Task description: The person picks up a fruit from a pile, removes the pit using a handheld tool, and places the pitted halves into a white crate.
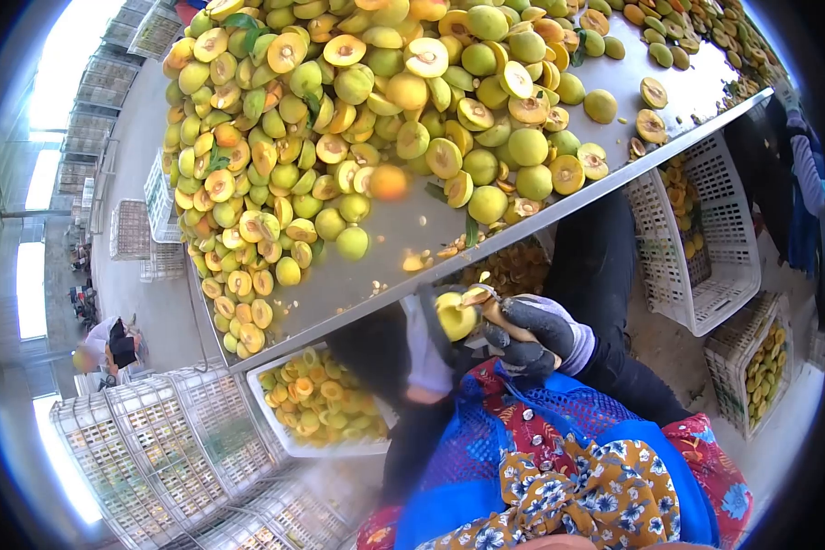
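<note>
A dark glove covers my right hand (527,332), whose fingers are wrapped round a thin tool with a pale, wood-coloured handle (521,335). Just left of its fingertips is a cut yellow-green fruit (456,316), with brownish pieces beside it. My left hand (436,321), smeared by motion below a pale cuff, is against the left side of that fruit; its fingers cannot be made out. Above both hands, a metal table (399,240) bears a large heap of whole and halved fruit (339,137).
A white crate of fruit (270,408) is below the table's left end. Under the table edge lie cut pieces (513,266). Two crates (720,307) (724,385) stand at the right, stacked crates (156,449) at lower left. Another person's sleeve (805,165) shows at far right.
</note>
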`<state>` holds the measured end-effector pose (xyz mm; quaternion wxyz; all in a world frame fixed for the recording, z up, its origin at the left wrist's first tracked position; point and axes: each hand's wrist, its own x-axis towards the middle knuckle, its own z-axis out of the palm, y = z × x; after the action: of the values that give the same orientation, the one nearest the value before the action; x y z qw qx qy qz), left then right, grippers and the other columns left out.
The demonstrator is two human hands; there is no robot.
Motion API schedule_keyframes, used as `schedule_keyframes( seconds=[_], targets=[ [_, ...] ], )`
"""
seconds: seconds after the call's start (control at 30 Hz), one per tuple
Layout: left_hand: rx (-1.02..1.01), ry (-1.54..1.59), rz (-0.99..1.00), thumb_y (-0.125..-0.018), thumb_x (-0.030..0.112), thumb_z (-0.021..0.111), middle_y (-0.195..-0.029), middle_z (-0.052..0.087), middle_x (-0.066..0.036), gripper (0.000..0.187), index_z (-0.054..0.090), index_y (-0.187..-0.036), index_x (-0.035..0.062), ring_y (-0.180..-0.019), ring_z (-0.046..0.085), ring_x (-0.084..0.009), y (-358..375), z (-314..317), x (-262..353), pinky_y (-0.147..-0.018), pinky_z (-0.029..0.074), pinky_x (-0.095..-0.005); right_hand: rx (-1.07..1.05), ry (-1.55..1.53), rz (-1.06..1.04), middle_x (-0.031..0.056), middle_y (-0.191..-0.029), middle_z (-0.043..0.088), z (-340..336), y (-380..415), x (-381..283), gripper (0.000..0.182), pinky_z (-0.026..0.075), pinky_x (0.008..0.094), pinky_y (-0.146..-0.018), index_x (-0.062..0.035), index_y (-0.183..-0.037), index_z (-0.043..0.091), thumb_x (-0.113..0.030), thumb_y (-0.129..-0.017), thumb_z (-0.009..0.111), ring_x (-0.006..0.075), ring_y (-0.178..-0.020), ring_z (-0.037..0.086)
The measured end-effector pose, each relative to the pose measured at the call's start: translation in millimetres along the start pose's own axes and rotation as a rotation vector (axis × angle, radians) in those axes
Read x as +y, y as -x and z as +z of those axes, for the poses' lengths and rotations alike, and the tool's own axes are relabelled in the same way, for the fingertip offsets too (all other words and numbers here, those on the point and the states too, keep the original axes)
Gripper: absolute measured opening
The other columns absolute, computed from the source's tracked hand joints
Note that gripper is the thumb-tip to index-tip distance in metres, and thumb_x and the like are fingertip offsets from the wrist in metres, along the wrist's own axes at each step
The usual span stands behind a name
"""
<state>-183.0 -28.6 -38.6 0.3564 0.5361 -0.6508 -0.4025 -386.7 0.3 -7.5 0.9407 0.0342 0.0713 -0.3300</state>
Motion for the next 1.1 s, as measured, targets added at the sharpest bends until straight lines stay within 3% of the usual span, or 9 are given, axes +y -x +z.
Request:
schedule_keyframes(
  seconds=[0.03, 0.2, 0.5, 0.6, 0.67, 0.77, 0.93, 1.03, 1.1],
  targets=[
    [0.059, -0.433, 0.179, -0.101, 0.033, 0.048, -0.094, 0.067, -0.012, 0.038, 0.057, -0.113, -0.0014, -0.084, 0.065, -0.0266, 5.7, -24.8, 7.8, -0.075, 0.052, -0.0367, 0.11, 0.043, -0.042, 0.0007, -0.058, 0.048, 2.1, 1.5, -3.3, 0.036, 0.035, 0.0209, -0.04, -0.0011, -0.099, 0.058, -0.036, -0.103, 0.05, 0.008, -0.042, 0.045],
    [0.262, -1.077, -0.643, -0.097, 0.034, 0.053, -0.119, 0.06, -0.026, 0.049, 0.052, -0.133, -0.0001, -0.109, 0.059, -0.0431, 50.7, -145.2, -27.3, -0.094, 0.047, -0.0495, 0.362, 0.21, -0.081, -0.0003, -0.059, 0.048, -28.4, 3.1, -4.8, 0.033, 0.034, 0.0208, -0.04, -0.0042, -0.108, 0.059, -0.035, -0.104, 0.049, 0.0065, -0.044, 0.045],
    [-0.007, -1.111, -0.301, -0.09, 0.047, 0.058, -0.12, 0.06, -0.027, 0.069, 0.045, -0.138, 0.0007, -0.113, 0.057, -0.0406, -121.3, -88.3, -38.1, -0.096, 0.046, -0.0482, 0.416, 0.381, -0.031, -0.0011, -0.06, 0.05, -19.8, -4.9, 1.0, 0.033, 0.053, 0.0243, -0.063, -0.0062, -0.103, 0.059, -0.038, -0.104, 0.047, 0.0065, -0.045, 0.046],
    [-0.043, -0.828, -0.155, -0.089, 0.043, 0.064, -0.106, 0.065, -0.022, 0.061, 0.05, -0.127, -0.0025, -0.104, 0.063, -0.0387, -139.7, -86.5, -83.2, -0.085, 0.052, -0.0447, 0.41, 0.74, -0.187, 0.0001, -0.06, 0.051, -0.1, 2.4, 1.6, 0.036, 0.035, 0.0206, -0.039, -0.0044, -0.101, 0.057, -0.038, -0.105, 0.045, 0.0067, -0.043, 0.046],
    [-0.17, 0.22, -0.487, -0.089, 0.023, 0.064, -0.111, 0.064, -0.015, 0.052, 0.045, -0.132, -0.0002, -0.102, 0.065, -0.0284, -125.4, -87.4, -44.7, -0.07, 0.059, -0.0386, 0.455, 0.877, -0.239, 0.0007, -0.061, 0.052, 5.6, 3.5, 4.9, 0.033, 0.04, 0.0254, -0.044, -0.0043, -0.099, 0.056, -0.036, -0.104, 0.047, 0.0081, -0.047, 0.048],
    [-0.276, 1.013, -0.44, -0.081, 0.007, 0.063, -0.131, 0.052, -0.019, 0.065, 0.038, -0.141, -0.0006, -0.117, 0.059, -0.0344, -65.1, -72.8, -67.4, -0.094, 0.055, -0.0459, 0.533, 1.292, -0.271, 0.011, -0.076, 0.057, 10.8, -4.4, 4.4, 0.024, 0.049, 0.0366, -0.057, -0.0027, -0.104, 0.058, -0.026, -0.102, 0.052, 0.0182, -0.059, 0.056],
    [-0.212, 1.091, -0.424, -0.095, 0.016, 0.057, -0.121, 0.058, -0.021, 0.033, 0.049, -0.124, 0.0021, -0.114, 0.059, -0.0345, -32.3, -31.9, 5.5, -0.101, 0.049, -0.0449, 0.332, 2.312, -0.558, 0.0258, -0.107, 0.052, 2.3, -8.8, 16.2, 0.032, 0.049, 0.0435, -0.056, 0.0019, -0.121, 0.058, -0.013, -0.093, 0.055, 0.0329, -0.068, 0.06],
    [-0.136, 1.422, -0.563, -0.103, 0.026, 0.049, -0.119, 0.059, -0.021, 0.031, 0.048, -0.126, 0.0045, -0.113, 0.061, -0.0326, -28.3, -14.3, 35.8, -0.102, 0.048, -0.0426, 0.349, 2.362, -0.582, 0.0284, -0.103, 0.053, 4.3, -11.1, 21.1, 0.034, 0.049, 0.0426, -0.053, 0.0042, -0.119, 0.058, -0.014, -0.091, 0.056, 0.0316, -0.064, 0.06],
    [-0.143, 0.951, -0.32, -0.104, 0.032, 0.045, -0.119, 0.06, -0.021, 0.035, 0.049, -0.124, 0.0042, -0.113, 0.061, -0.0322, -20.0, -6.6, 27.0, -0.101, 0.049, -0.0431, 0.38, 2.385, -0.634, 0.0291, -0.1, 0.054, 5.5, -12.7, 26.3, 0.034, 0.048, 0.0422, -0.051, 0.0053, -0.118, 0.057, -0.015, -0.09, 0.057, 0.0309, -0.062, 0.06]
  ],
)
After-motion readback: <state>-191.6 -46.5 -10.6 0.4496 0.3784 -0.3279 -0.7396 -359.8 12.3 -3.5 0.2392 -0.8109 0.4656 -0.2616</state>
